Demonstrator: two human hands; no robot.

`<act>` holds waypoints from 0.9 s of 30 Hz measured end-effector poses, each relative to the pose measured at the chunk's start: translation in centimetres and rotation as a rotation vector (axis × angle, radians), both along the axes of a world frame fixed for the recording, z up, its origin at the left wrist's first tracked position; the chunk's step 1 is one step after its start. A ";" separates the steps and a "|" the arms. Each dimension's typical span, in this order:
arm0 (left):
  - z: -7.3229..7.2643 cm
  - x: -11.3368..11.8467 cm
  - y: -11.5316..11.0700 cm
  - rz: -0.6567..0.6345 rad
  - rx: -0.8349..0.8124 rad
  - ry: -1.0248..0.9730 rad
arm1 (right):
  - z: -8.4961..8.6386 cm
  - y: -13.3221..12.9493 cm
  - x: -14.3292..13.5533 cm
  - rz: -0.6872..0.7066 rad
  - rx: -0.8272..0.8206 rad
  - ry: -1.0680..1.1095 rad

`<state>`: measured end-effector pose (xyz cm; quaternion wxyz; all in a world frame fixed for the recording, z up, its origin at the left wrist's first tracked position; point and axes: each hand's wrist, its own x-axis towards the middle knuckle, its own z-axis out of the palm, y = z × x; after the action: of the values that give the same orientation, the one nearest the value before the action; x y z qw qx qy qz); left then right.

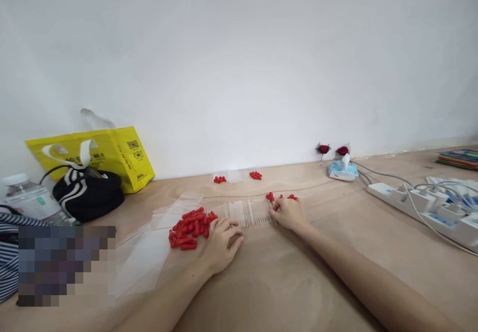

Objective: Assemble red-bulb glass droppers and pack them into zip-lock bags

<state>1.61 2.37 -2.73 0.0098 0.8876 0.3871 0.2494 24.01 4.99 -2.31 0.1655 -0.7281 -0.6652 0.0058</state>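
Hidden or cut off: the left hand [221,246] covers the near-left end of the tube row; the right hand [290,213] covers part of its right end. Both forearms leave at the bottom edge. Coarse squares mask the lower left.
Thin, pale, see-through tubes [242,214]: mid-counter, side by side between the hands, long axes running towards the white wall [239,73]; which end is which is too small to tell.
Left grip: fingers loosely bent; whether they pinch anything, I cannot tell.
Right grip: fingers curled down; whether pinching, I cannot tell.
Red, glossy, bulb-shaped caps [191,228]: heaped beside the left hand, pointing every way; a few lie just beyond the right.
Clear, flat plastic bags [144,260]: left of the heap, partly under it.
Left side: yellow bag with white handles [134,160], black striped pouch [91,197].
Right side: blue tissue pack [342,171], white power strip [396,197], well apart from the tubes.
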 end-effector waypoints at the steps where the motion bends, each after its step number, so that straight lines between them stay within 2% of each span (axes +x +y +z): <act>1: 0.0 0.0 0.0 0.001 -0.006 0.002 | 0.1 -0.1 -0.2 0.001 -0.012 -0.020; 16: -0.3 0.0 0.0 -0.005 0.007 -0.023 | -0.1 -0.4 -2.0 -0.015 -0.082 -0.174; 20: -0.1 0.1 0.0 -0.008 -0.017 -0.110 | 0.6 -1.0 -1.8 -0.010 -0.048 -0.153; 23: 0.0 0.3 0.2 0.032 -0.136 -0.275 | 1.3 -2.0 -2.4 0.092 0.002 -0.065; 27: 0.1 1.1 0.1 0.054 -0.399 -0.529 | 1.2 -4.1 -5.0 0.378 0.108 0.170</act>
<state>2.67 2.43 -2.67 0.2772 0.7622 0.4357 0.3905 19.02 0.84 -1.10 0.2559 -0.5773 -0.7729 0.0623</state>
